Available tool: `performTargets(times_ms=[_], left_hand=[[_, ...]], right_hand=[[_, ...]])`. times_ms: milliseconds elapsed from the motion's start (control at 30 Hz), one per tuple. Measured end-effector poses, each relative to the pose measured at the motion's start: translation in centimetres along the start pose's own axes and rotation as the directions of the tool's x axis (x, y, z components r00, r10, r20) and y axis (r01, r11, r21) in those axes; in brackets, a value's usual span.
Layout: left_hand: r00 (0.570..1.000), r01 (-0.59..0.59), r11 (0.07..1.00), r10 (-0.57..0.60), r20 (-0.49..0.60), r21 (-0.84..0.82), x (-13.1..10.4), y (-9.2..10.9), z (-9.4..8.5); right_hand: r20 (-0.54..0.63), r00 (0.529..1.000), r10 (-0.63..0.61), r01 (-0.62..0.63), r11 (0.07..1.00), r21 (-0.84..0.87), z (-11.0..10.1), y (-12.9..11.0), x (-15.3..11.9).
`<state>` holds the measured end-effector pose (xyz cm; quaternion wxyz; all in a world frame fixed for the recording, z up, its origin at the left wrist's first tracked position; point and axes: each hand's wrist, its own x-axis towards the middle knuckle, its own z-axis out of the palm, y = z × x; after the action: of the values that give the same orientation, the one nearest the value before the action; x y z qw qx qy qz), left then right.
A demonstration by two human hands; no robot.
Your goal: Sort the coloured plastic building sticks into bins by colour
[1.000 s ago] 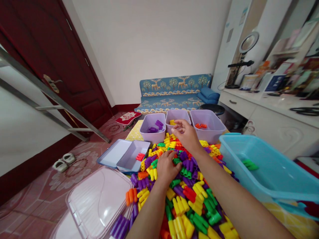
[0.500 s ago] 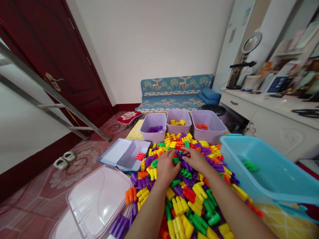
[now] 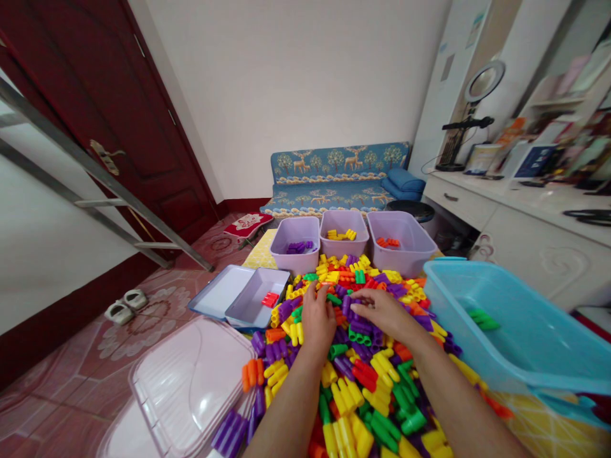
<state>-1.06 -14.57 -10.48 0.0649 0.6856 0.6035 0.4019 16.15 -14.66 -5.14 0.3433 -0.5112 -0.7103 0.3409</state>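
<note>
A deep pile of bullet-shaped plastic building blocks (image 3: 353,388) in yellow, purple, green, red and orange lies under both hands. My left hand (image 3: 319,321) rests on the middle of the pile, fingers slightly apart and pointing away from me; nothing shows in its grasp. Just to the right, my right hand (image 3: 384,312) pinches a purple block (image 3: 346,305) between thumb and fingers. Below that hand lie a green block (image 3: 359,336) and more purple ones.
Behind the pile stand three lilac bins holding purple (image 3: 292,262), yellow (image 3: 341,247) and orange-red (image 3: 405,254) blocks. At left, an open case (image 3: 243,312) holds a red block, near clear lids (image 3: 191,375). A blue tub (image 3: 520,318) with green blocks stands right.
My right hand has drawn slightly right, and a purple block now shows at its fingertips. My left hand's fingers have straightened forward, and the gap between the hands has widened.
</note>
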Motion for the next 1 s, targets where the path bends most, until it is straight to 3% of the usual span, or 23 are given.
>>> performTargets(times_ms=[133, 200, 267, 333, 367, 433, 533, 700, 833, 1000], left_hand=[[0.999, -0.025, 0.999, 0.024, 0.044, 0.031, 0.2, 0.0, 0.0], [0.999, -0.029, 0.999, 0.027, 0.047, 0.033, 0.2, 0.0, -0.1], [0.998, -0.032, 0.999, 0.031, 0.046, 0.032, 0.2, 0.1, -0.2], [0.999, -0.036, 0.999, 0.034, 0.040, 0.034, 0.2, 0.1, -0.2], [0.999, -0.036, 0.999, 0.035, 0.039, 0.037, 0.2, 0.1, -0.2], [0.998, -0.035, 0.998, 0.033, 0.045, 0.045, 0.1, 0.2, -0.3], [0.998, -0.026, 0.998, 0.023, 0.052, 0.058, 0.1, 0.2, -0.3], [0.998, -0.015, 0.998, 0.011, 0.059, 0.067, 0.1, 0.4, -0.3], [0.998, -0.011, 0.998, 0.007, 0.065, 0.062, 0.0, 0.3, -0.3], [0.998, -0.011, 0.999, 0.008, 0.068, 0.039, 0.0, 0.3, -0.4]], right_hand=[[0.151, 0.987, -0.055, 0.080, 0.983, -0.165, -1.5, -2.5, 2.0], [0.148, 0.986, -0.080, 0.103, 0.983, -0.150, -1.5, -4.0, 3.8], [-0.012, 0.991, -0.130, 0.130, 0.991, 0.012, -1.1, -5.4, 5.5], [-0.261, 0.955, -0.143, 0.199, 0.959, 0.200, -0.5, -6.3, 6.7], [-0.354, 0.926, -0.135, 0.230, 0.942, 0.244, -0.3, -6.3, 6.9], [-0.426, 0.894, -0.138, 0.235, 0.954, 0.184, -0.2, -5.7, 6.4], [-0.334, 0.931, -0.145, 0.118, 0.988, -0.101, -1.0, -2.9, 3.6], [-0.150, 0.988, 0.034, -0.096, 0.900, -0.425, -3.5, 2.3, -2.3], [0.020, 0.995, 0.094, -0.075, 0.889, -0.452, -3.1, 3.4, -4.1], [-0.043, 0.999, 0.019, -0.033, 0.936, -0.351, 0.9, 2.7, -1.8]])
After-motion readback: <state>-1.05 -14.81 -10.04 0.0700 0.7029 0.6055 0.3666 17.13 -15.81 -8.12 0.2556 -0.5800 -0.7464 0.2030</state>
